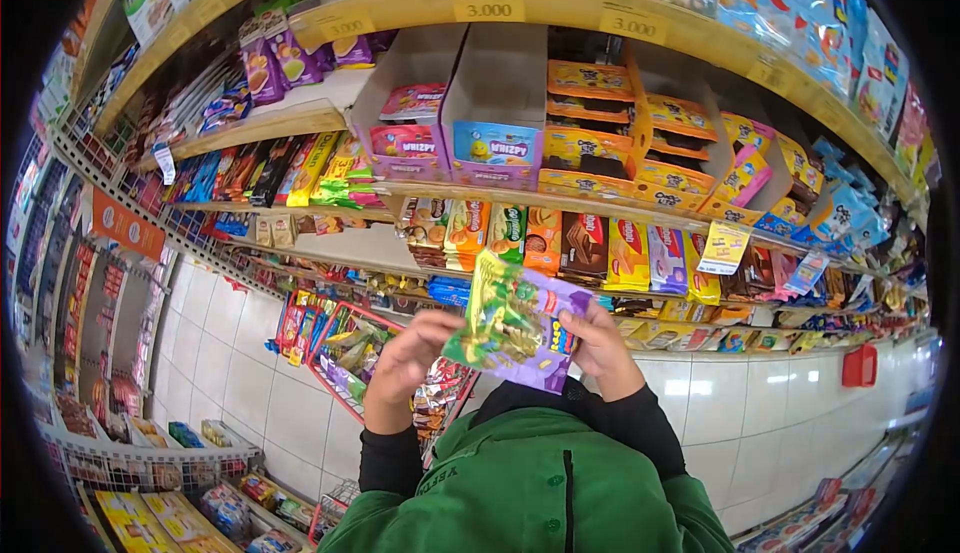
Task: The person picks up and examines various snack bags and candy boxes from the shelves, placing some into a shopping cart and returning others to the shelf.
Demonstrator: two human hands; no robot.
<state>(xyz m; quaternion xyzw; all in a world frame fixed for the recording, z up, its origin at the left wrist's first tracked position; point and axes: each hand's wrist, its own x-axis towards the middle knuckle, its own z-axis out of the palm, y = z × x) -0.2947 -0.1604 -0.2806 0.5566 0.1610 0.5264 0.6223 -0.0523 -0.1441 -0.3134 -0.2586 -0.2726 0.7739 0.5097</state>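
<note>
Wooden shelves [560, 5] carry yellow price tags [488, 7] reading 3.000. Below them stand two open Whizpy boxes [452, 143], one pink, one blue-fronted, and just beside these, stacked orange cartons [590, 143]. The next shelf down holds a row of upright biscuit packs [560, 243], with a yellow label [724, 247] hanging from its edge. A red wire basket [350, 353] of snacks stands on the white tiled floor [240, 373]. A red box [859, 365] sits at the right.

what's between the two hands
A green and purple snack packet fills the gap in the head view: the left hand grips its left edge, the right hand its right edge, in front of the shelves.
</note>
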